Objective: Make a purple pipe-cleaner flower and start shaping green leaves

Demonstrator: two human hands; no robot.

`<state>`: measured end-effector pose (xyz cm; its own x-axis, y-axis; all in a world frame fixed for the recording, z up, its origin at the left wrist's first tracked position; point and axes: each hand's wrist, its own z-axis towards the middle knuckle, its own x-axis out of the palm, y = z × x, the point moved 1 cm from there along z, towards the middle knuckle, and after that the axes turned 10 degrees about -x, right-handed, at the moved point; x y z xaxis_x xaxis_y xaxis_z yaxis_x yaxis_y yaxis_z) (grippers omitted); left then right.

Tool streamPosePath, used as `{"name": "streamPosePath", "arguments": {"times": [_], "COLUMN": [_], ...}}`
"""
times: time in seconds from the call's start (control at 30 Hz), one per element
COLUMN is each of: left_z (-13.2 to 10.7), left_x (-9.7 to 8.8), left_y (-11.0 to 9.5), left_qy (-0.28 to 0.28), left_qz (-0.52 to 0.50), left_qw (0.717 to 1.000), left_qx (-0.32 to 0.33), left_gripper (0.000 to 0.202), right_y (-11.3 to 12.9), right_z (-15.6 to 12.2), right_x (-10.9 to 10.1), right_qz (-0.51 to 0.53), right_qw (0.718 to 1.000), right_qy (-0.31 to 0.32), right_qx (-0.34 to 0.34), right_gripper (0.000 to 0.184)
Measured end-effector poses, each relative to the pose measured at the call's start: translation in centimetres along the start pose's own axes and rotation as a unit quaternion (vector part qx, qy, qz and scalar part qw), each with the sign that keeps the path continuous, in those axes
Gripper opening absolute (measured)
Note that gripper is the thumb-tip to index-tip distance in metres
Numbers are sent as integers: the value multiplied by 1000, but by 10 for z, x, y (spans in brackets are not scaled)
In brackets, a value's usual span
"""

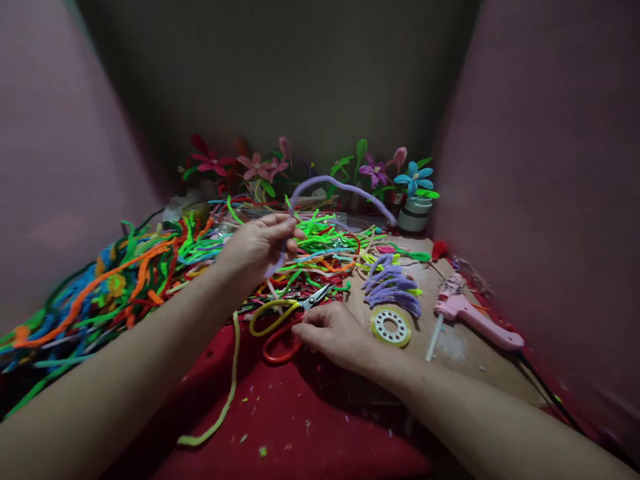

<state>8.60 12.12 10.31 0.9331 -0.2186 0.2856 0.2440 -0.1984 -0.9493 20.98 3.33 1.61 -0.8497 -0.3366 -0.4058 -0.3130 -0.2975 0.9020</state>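
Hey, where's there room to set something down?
Scraps aside, the red tabletop in front of the scissors is free, between the yellow pipe cleaner and right forearm. The cardboard has a smaller patch between forearm and pink glue gun. Crowded: the left, under a pipe cleaner pile, and the back, lined with fuzzy flowers.

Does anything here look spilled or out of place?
Yes: small scraps litter the red surface in the foreground, like unswept trimmings, and one pale yellow fuzzy strip trails away from the tangled pile.
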Motion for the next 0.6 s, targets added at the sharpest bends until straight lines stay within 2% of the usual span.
{"name": "streamPosePath", "arguments": {"times": [0.1,0.17,0.23,0.3,0.43,0.5,0.6], "left_z": [-1,3,6,7,6,9,15], "left_x": [33,44,49,53,58,59,57], "left_y": [39,62,77,80,70,67,68], "left_qy": [96,130,148,152,120,106,115], "left_qz": [87,148,180,202,281,328,395], "left_qw": [985,962,946,938,927,916,896], "left_qx": [-113,-188,-226,-236,-219,-206,-167], "left_gripper": [5,6,10,14,8,7,8], "right_y": [5,8,9,8,9,10,10], "right_z": [-5,-8,-9,-9,-7,-6,-6], "right_x": [0,0,0,0,-1,-2,-3], "right_qz": [-60,-113,-154,-161,-142,-142,-132], "right_qw": [992,979,970,967,967,968,971], "right_qy": [65,95,96,91,105,108,105], "right_qx": [-89,-138,-163,-175,-181,-175,-171], "right_gripper": [26,29,28,23,19,20,21]}}
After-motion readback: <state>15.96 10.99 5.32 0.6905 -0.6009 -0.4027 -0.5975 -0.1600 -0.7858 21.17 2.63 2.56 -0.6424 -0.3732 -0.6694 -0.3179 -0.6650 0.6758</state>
